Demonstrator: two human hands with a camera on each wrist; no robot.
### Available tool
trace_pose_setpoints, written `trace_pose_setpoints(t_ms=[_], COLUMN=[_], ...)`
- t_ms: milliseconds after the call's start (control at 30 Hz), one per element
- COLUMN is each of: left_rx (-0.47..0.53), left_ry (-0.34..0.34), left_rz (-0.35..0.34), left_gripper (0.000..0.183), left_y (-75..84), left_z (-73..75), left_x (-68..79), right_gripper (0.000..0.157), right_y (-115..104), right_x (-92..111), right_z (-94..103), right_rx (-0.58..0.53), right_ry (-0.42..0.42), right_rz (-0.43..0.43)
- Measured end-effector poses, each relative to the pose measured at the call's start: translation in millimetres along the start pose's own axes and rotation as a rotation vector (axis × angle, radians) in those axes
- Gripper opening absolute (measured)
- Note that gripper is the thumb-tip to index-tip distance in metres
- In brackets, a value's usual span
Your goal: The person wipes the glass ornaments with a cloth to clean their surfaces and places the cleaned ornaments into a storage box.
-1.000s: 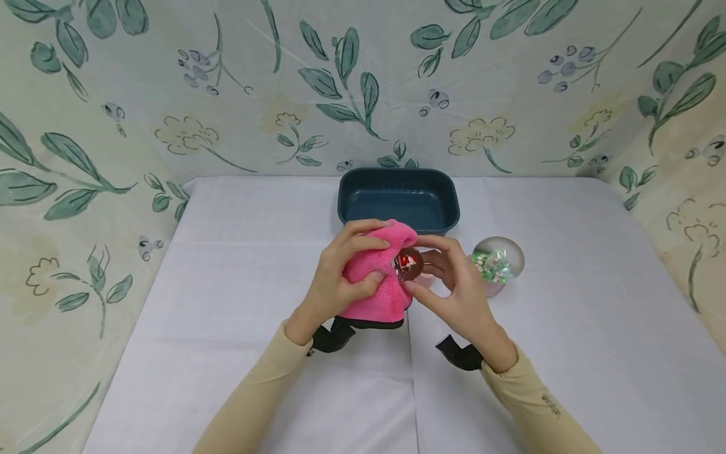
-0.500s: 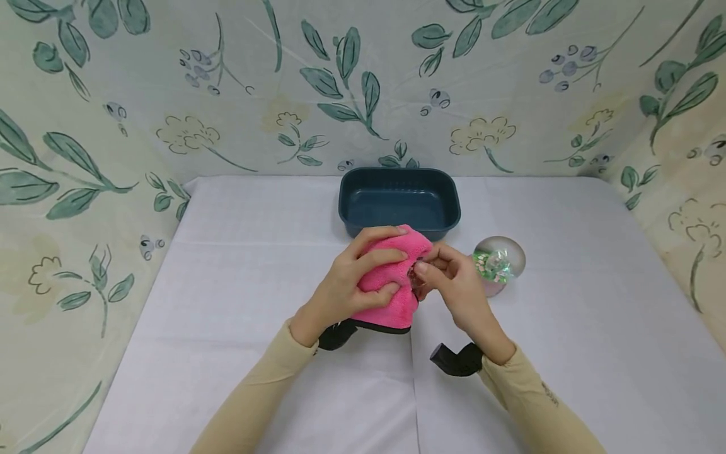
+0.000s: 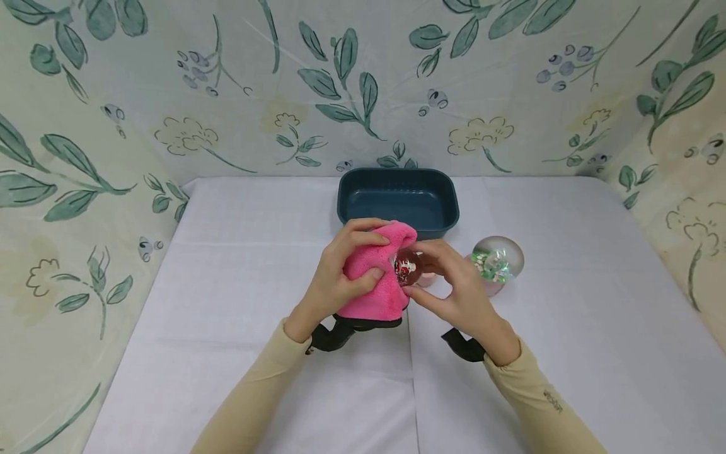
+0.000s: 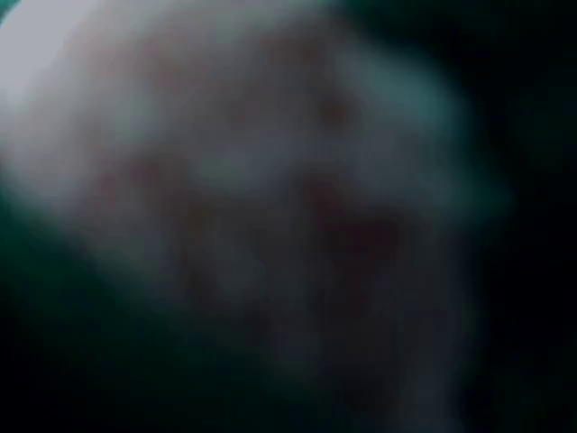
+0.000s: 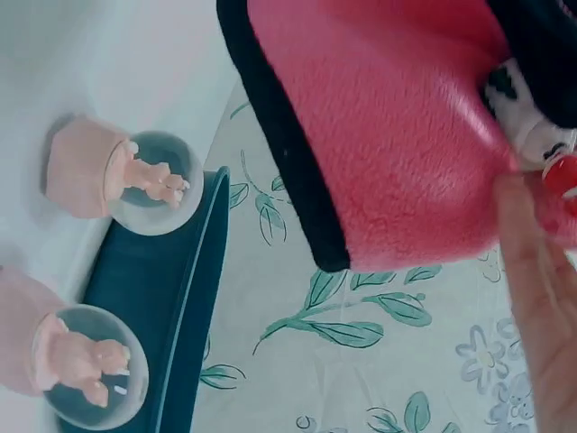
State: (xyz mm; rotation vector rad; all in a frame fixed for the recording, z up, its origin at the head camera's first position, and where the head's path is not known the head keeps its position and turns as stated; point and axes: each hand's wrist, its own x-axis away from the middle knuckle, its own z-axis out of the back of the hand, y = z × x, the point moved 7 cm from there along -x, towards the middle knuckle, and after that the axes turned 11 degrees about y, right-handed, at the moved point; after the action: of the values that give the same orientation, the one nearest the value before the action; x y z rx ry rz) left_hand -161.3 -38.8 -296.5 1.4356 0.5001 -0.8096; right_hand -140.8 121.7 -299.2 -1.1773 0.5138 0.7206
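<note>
In the head view, my left hand grips a pink plush cloth with black edging, wrapped against a small snow globe. The globe's clear dome, with a red and white figure inside, pokes out of the cloth's right side. My right hand holds the dome between thumb and fingers. From the right wrist view, the cloth hangs beside my fingers, and part of the red and white figure shows at the right edge. The left wrist view is dark and blurred.
A dark teal plastic bin stands behind my hands. Right of them sits a larger snow globe on a pink base. Two pink-based globes with pink figurines appear in the right wrist view. Floral fabric hangs behind the white-covered table.
Half a second ago both hands were further right, with my right fingers bunched over the globe. Since then they have moved left, and the right fingers have spread around the dome, exposing it.
</note>
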Motion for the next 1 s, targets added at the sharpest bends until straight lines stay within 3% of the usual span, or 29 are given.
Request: trace_pose_setpoints(t_ms=[67,167,233,367,467,567,767,867,1000], left_rx=[-0.012,-0.028,-0.042,-0.089,-0.102,-0.075,-0.022,-0.013,0.003], left_ry=[-0.016,-0.043,-0.063,-0.093,-0.083,-0.048,0.01,0.019,-0.003], left_rz=[-0.012,-0.065,-0.107,-0.177,-0.184,-0.147,-0.059,-0.023,-0.007], left_gripper=[0.042,0.042,0.042,0.043,0.043,0.04,0.042,0.043,0.046], left_y=[0.7,5.8,9.5,16.1,16.6,12.6,4.1,2.0,1.6], left_z=[-1.7,-6.3,-9.8,-16.1,-16.9,-13.3,-3.2,-0.1,-1.6], left_x=[1.0,1.3,1.5,2.3,2.6,2.1,0.0,-0.6,0.7], right_gripper=[0.056,0.055,0.043,0.013,0.007,0.014,0.057,0.057,0.048], right_y=[0,3,11,28,32,26,8,3,2], right_x=[0,1,3,9,13,11,4,1,-2], right_z=[1.2,2.8,2.3,-0.9,-1.9,-0.9,-0.5,-0.3,2.8], right_rx=[0.016,-0.036,-0.136,-0.335,-0.332,-0.242,-0.197,-0.161,-0.08], right_ry=[0.009,0.038,0.051,0.078,0.068,0.065,0.036,-0.011,0.013], right_rz=[0.034,-0.008,-0.13,-0.475,-0.595,-0.545,-0.297,-0.172,-0.072])
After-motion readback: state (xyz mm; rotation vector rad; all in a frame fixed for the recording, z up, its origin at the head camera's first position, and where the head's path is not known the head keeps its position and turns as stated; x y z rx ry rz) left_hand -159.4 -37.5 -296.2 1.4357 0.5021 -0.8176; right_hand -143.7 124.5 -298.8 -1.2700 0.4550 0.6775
